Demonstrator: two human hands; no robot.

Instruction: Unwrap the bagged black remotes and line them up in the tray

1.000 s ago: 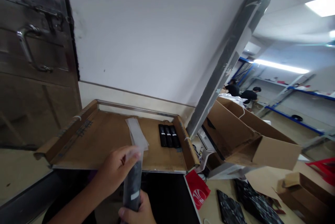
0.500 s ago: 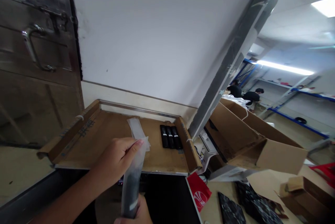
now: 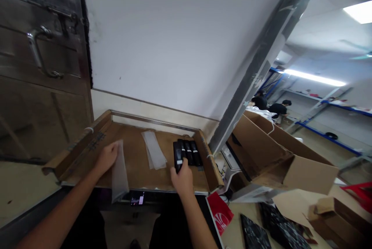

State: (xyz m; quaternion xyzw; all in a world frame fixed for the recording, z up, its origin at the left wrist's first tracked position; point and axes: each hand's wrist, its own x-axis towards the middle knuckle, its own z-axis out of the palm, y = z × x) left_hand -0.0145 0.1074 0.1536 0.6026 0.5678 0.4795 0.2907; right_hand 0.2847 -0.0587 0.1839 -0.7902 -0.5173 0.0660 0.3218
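Note:
My left hand pinches the top of a frosted plastic sleeve, which hangs flat over the front edge of the cardboard-lined table. In my right hand is a slim black device with a small white label, its exact kind unclear. It is at the left end of a row of similar black devices; whether it touches them I cannot tell. Between my hands, more frosted sleeves lie overlapping on the cardboard.
Raised cardboard sides border the table. A phone with a lit screen sits below its front edge. To the right are a large open carton, a red bag and dark patterned panels. People bend over farther back.
The black device has come out of the sleeve. My left hand has moved left with the sleeve, while my right hand has carried the device up and right to the row.

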